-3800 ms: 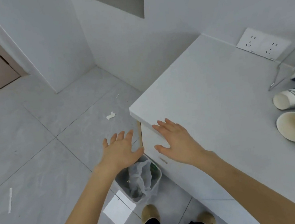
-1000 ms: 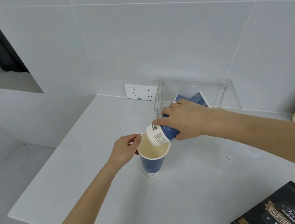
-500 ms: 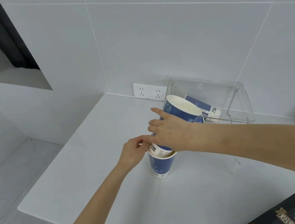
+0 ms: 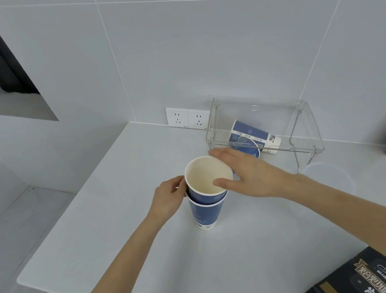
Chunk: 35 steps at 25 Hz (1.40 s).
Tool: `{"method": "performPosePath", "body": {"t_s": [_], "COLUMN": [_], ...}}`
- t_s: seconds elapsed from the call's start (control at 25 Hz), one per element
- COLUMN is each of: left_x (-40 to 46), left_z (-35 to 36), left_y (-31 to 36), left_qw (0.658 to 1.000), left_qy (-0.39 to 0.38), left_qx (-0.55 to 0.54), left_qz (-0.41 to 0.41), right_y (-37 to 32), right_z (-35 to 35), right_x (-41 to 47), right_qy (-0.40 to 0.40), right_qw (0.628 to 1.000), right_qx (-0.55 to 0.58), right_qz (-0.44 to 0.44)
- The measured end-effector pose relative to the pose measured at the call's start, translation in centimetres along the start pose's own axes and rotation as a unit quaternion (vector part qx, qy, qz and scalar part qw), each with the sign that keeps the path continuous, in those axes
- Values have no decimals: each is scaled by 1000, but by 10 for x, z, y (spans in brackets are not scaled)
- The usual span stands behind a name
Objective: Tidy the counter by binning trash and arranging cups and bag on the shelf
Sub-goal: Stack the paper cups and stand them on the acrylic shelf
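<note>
The left hand [image 4: 169,197] pinches the side of the upper cup [image 4: 208,181], nested upright, mouth up, in the lower cup [image 4: 205,213] mid-counter [image 4: 124,230]. The right hand [image 4: 245,176] lies loosely spread against its rim. Another cup [image 4: 252,135] lies sideways under the clear shelf [image 4: 304,115]; the bag [image 4: 368,275] is cut off at the frame's corner.

Paper cups [image 4: 207,208] showing matt blue print, cream lining. Clear glossy plastic shelf [image 4: 263,134] at 1 o'clock catching light. Counter [image 4: 150,239] looking smooth, matt white. Black bag [image 4: 368,275] at 5 o'clock gleaming.
</note>
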<state>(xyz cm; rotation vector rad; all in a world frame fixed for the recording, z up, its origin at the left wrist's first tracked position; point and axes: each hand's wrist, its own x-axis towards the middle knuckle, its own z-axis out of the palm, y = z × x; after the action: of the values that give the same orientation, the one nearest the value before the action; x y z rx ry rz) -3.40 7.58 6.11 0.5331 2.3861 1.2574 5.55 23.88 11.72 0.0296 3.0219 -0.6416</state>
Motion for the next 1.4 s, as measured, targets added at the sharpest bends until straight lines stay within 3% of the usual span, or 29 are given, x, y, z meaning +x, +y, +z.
{"method": "performPosePath", "body": {"t_s": [0.52, 0.68, 0.84, 0.96, 1.24, 1.32, 1.4], "left_x": [-4, -9, -18, -16, -17, -17, -17], "left_z": [-14, -23, -20, -17, -15, -11, -7], "left_y": [-3, -7, -17, -25, -22, -19, -10], "left_qw": [993, 990, 900, 845, 857, 888, 944], "left_qy": [-70, -16, -3, 22, 29, 36, 24], "left_qx": [-93, 38, 279, 357, 326, 277, 178], "left_qz": [19, 131, 334, 398, 397, 365, 277], "right_y": [10, 16, 26, 32, 35, 36, 36], "right_z": [36, 41, 43, 47, 52, 49, 45], "right_x": [-2, -10, -21, -25, -26, -27, -27], "right_qy": [-13, 55, 114, 126, 155, 160, 181], "right_qw": [999, 998, 985, 978, 972, 972, 969], "right_qx": [47, 29, -55, -96, -107, -111, -116], "right_qz": [16, -29, -114, -136, -142, -128, -120]}}
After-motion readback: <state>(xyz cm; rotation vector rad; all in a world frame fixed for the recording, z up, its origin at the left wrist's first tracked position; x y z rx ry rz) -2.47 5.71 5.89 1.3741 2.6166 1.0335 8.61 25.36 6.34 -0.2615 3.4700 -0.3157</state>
